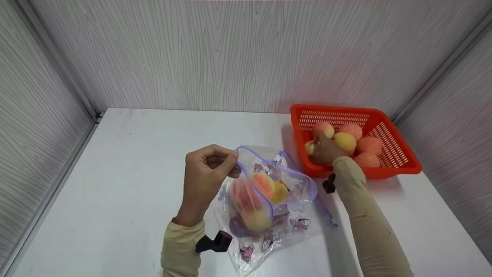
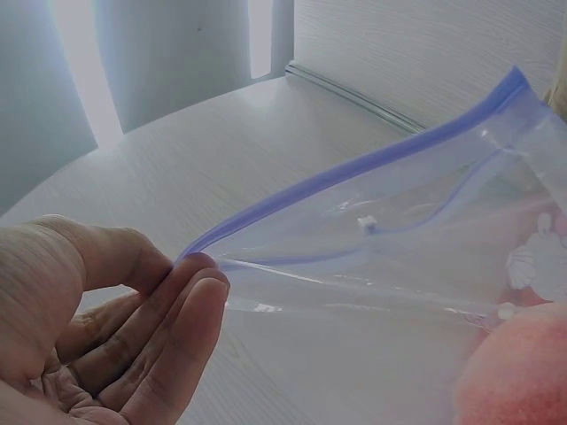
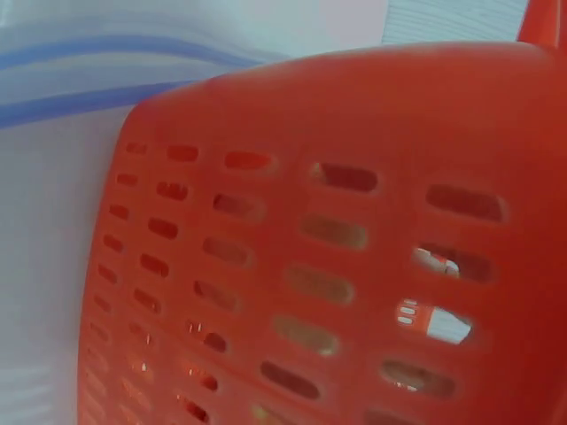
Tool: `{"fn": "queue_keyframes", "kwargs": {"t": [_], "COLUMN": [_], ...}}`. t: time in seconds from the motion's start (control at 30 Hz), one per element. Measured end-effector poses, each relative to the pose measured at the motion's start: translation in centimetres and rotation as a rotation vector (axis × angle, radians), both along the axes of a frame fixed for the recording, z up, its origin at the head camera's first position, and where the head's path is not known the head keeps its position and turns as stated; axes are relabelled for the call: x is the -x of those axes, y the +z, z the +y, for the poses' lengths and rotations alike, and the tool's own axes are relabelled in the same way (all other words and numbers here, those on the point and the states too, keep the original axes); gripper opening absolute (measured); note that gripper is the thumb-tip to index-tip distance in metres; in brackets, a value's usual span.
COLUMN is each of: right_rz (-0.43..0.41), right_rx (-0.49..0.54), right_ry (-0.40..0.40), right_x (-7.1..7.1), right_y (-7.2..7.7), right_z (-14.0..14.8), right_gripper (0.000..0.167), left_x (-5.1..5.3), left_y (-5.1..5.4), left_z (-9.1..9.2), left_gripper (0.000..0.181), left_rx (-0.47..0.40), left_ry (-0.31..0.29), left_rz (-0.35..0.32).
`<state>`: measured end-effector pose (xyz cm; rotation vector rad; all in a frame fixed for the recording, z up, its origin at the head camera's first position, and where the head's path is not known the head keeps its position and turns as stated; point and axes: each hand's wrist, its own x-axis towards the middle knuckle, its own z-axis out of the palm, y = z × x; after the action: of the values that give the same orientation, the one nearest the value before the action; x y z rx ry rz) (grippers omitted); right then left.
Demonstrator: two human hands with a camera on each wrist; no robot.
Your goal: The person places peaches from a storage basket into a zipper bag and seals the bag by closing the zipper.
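My left hand (image 1: 209,173) pinches the purple-edged opening of a clear zip bag (image 1: 250,248) between thumb and fingertips, lifting that side off the table. The left wrist view shows the same pinch on the purple zip strip (image 2: 354,173). Inside the bag lie several peaches (image 1: 255,219) and a yellow fruit (image 1: 280,192). My right hand (image 1: 326,150) is down in a red basket (image 1: 409,165), its fingers round a yellowish peach (image 1: 309,147) at the near left corner. In the right wrist view the basket's slotted wall (image 3: 354,115) hides that hand.
Several more fruits are in the basket, among them a yellow one (image 1: 345,142) and a pinkish peach (image 1: 369,146). The basket stands at the table's back right, close to the bag. Light wood-grain panels (image 1: 215,57) enclose the white table (image 1: 127,173) behind and at both sides.
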<state>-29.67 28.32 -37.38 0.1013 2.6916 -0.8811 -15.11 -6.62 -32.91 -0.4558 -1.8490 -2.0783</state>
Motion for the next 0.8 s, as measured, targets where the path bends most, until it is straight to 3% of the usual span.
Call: {"fn": "queue_keyframes", "kwargs": {"t": [0.07, 0.1, 0.2, 0.37, 0.57, 0.8], "right_rz": [0.008, 0.074, 0.032, 0.005, 0.124, 0.263], "right_rx": [0.003, -0.150, -0.121, -0.015, 0.073, 0.392], "right_ry": [-0.011, 0.005, -0.039, -0.108, -0.134, -0.184], "right_x": [0.2, 0.2, 0.3, -0.3, -1.5, -3.4], "right_y": [-0.2, -0.3, -0.4, 0.4, 2.2, 4.5], "right_z": [0.2, 0.3, 0.5, 0.5, 0.7, 0.7], "right_gripper": [0.057, 0.068, 0.080, 0.082, 0.088, 0.084], "left_x": [0.0, 0.0, 0.0, -0.1, -0.1, -0.1], "left_y": [0.0, 0.0, 0.0, 0.1, 0.1, 0.1], "left_z": [0.0, 0.0, 0.0, 0.1, 0.1, 0.2], "left_gripper": [0.011, 0.011, 0.012, 0.009, 0.009, 0.009], "left_rx": [-0.002, -0.003, -0.002, -0.006, -0.008, -0.025], "left_ry": [0.000, -0.001, -0.002, -0.002, -0.003, -0.019], "left_rz": [-0.002, -0.003, -0.006, -0.009, 0.000, 0.003]}}
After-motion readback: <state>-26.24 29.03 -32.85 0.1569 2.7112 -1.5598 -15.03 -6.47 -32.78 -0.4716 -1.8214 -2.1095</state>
